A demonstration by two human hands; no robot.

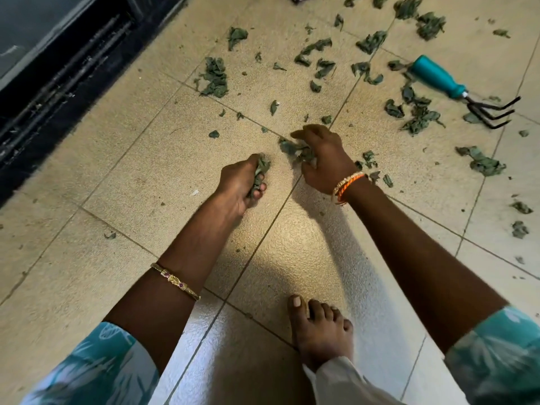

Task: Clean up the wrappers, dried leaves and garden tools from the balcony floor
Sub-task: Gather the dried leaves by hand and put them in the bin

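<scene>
While both hands are loaded w/ crumbly stuff, main risk is dropping bits back onto the beige textured floor tiles (pixel 152 159). Left hand (pixel 241 182) has fingers clenched round a wad of dried dark-green leaves (pixel 259 173); right hand (pixel 320 159) has fingers curled down, pinching another clump of leaf scraps (pixel 295 150) that looks to sit on the tile, approx frame centre.

Risks, as I judge them:
- Left fist looks full, leaf sticking out past the fingers. Adding more prob sheds fragments; squeezing harder crushes them to dust that's harder to collect by hand.
- Right-hand pinch is shallow, so the clump may split on lift and leave crumbs on the grout line.
- Most litter is scattered from 11 to 3 o'clock of the hands, well apart; reaching w/ full fists means overbalancing, given the bare foot (pixel 317 325) planted at 6 o'clock.
- Teal-handled black three-prong hand rake (pixel 458 90) lies at 2 o'clock w/ leaves around it; prongs could snag fingers on a blind sweep there.
- Dark sliding-door track (pixel 67 71) at 10 o'clock: bits brushed that way lodge in the channel.

No wrappers or bin in view, so can't tell where the handfuls go.
</scene>
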